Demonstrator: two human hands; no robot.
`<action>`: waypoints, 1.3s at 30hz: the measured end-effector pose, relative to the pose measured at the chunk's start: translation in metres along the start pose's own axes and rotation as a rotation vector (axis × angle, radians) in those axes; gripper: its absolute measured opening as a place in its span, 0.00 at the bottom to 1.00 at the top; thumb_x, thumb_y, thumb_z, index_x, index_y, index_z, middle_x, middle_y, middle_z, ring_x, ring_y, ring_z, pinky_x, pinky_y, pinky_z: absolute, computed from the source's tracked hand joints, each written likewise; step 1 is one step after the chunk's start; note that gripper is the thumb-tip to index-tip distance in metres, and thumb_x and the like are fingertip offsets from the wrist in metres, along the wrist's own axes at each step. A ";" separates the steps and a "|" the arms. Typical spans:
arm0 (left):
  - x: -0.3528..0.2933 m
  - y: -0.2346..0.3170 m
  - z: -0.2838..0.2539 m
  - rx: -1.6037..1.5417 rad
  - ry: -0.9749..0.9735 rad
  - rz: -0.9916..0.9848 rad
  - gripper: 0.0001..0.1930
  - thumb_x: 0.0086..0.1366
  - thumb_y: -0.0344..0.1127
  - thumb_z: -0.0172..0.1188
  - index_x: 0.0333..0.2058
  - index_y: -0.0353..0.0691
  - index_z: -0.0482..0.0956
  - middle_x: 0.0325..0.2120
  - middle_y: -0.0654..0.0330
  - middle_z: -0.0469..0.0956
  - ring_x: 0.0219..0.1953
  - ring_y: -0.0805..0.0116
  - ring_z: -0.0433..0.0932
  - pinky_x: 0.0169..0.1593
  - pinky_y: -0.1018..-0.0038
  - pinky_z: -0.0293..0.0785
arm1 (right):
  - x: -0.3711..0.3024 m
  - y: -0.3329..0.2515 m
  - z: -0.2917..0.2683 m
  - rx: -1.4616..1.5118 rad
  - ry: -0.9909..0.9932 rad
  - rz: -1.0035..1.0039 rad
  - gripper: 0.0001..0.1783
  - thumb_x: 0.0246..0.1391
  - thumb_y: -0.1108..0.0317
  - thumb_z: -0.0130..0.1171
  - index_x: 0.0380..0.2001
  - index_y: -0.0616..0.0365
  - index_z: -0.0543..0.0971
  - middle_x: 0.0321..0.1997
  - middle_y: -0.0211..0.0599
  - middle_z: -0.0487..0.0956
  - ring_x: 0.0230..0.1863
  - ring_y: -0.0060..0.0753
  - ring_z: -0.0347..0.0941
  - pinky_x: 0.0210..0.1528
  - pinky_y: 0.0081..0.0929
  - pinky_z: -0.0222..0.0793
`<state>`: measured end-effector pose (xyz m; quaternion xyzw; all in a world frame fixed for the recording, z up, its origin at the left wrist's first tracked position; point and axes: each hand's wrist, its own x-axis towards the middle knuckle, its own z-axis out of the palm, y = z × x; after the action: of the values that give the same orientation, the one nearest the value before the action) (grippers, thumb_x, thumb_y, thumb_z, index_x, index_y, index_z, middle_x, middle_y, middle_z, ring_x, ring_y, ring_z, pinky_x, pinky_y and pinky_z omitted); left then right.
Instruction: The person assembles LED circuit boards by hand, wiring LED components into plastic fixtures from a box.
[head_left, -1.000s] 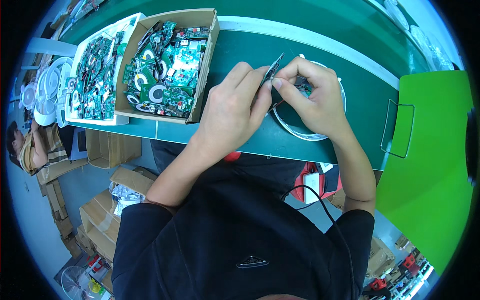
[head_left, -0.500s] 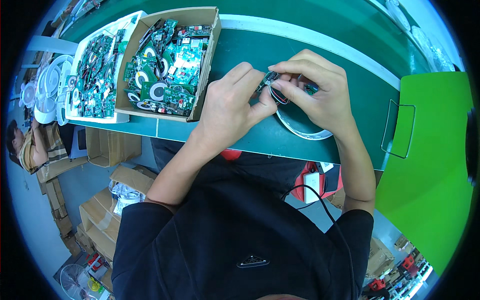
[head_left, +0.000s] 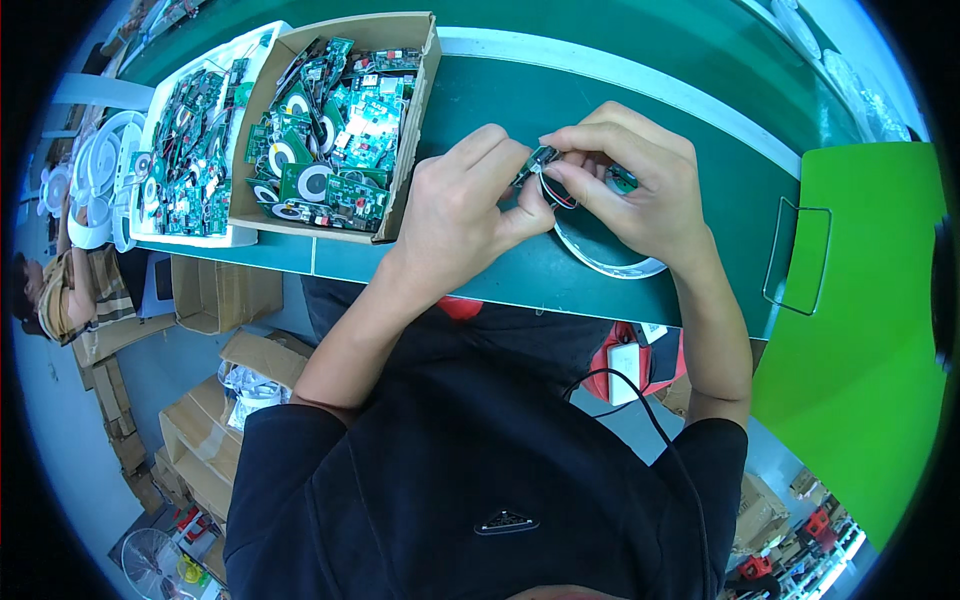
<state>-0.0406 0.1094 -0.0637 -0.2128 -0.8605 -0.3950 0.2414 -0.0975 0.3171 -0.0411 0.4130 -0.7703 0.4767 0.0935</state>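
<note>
Over the green table, my left hand (head_left: 465, 195) pinches a small green circuit board (head_left: 540, 157) between thumb and fingers. My right hand (head_left: 635, 180) is closed close beside it, its thumb and forefinger meeting at the board's edge where thin wires (head_left: 556, 194), red, black and white, come off. Another bit of green board (head_left: 622, 179) shows under the curled fingers of the right hand. Below both hands lies a white ring-shaped housing (head_left: 610, 268), its upper part hidden by my hands. The exact spot where the fingertips grip is partly covered.
A cardboard box (head_left: 408, 180) full of circuit boards and round coils stands left of my hands. Beyond it is a white foam tray (head_left: 232, 236) of more boards. A bright green panel (head_left: 860, 330) and a wire frame (head_left: 823, 262) are at right. A co-worker (head_left: 75, 290) is far left.
My hands stay almost in place, with a slight shift of the right fingers that shows more of the second board piece. The co-worker's arm at far left has moved a little.
</note>
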 end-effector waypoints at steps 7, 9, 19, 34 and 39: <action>0.003 0.000 0.001 0.016 0.085 0.090 0.08 0.53 0.24 0.71 0.30 0.35 0.80 0.23 0.60 0.72 0.18 0.69 0.75 0.22 0.71 0.71 | -0.003 0.000 0.003 -0.020 0.045 -0.085 0.15 0.50 0.80 0.76 0.44 0.63 0.88 0.31 0.35 0.82 0.27 0.25 0.77 0.28 0.22 0.72; 0.005 -0.004 0.003 0.007 0.101 0.120 0.09 0.53 0.24 0.72 0.30 0.36 0.80 0.22 0.60 0.72 0.18 0.69 0.75 0.22 0.71 0.71 | -0.002 0.001 0.005 -0.056 0.071 -0.142 0.17 0.51 0.81 0.76 0.45 0.63 0.88 0.31 0.35 0.82 0.26 0.26 0.77 0.27 0.23 0.71; 0.004 -0.011 -0.002 0.007 0.078 0.155 0.09 0.53 0.24 0.72 0.32 0.35 0.81 0.22 0.60 0.71 0.19 0.69 0.74 0.23 0.70 0.70 | -0.003 0.001 0.007 -0.107 0.065 -0.152 0.18 0.50 0.81 0.77 0.46 0.62 0.88 0.30 0.34 0.82 0.25 0.25 0.75 0.26 0.23 0.70; -0.006 -0.008 -0.001 -0.181 -0.011 0.021 0.11 0.54 0.24 0.70 0.34 0.32 0.77 0.27 0.53 0.70 0.25 0.54 0.74 0.28 0.60 0.72 | 0.001 0.002 -0.002 0.074 -0.022 -0.023 0.17 0.49 0.82 0.76 0.45 0.62 0.90 0.32 0.34 0.85 0.28 0.22 0.79 0.29 0.20 0.74; -0.006 -0.009 0.000 -0.182 -0.002 0.042 0.11 0.54 0.24 0.71 0.33 0.32 0.77 0.27 0.53 0.70 0.25 0.54 0.74 0.28 0.60 0.71 | 0.001 0.004 -0.002 0.093 -0.037 -0.012 0.17 0.49 0.82 0.75 0.45 0.62 0.90 0.31 0.33 0.84 0.27 0.21 0.80 0.29 0.19 0.74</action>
<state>-0.0412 0.1032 -0.0723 -0.2524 -0.8167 -0.4660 0.2286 -0.1016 0.3192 -0.0424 0.4301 -0.7466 0.5037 0.0628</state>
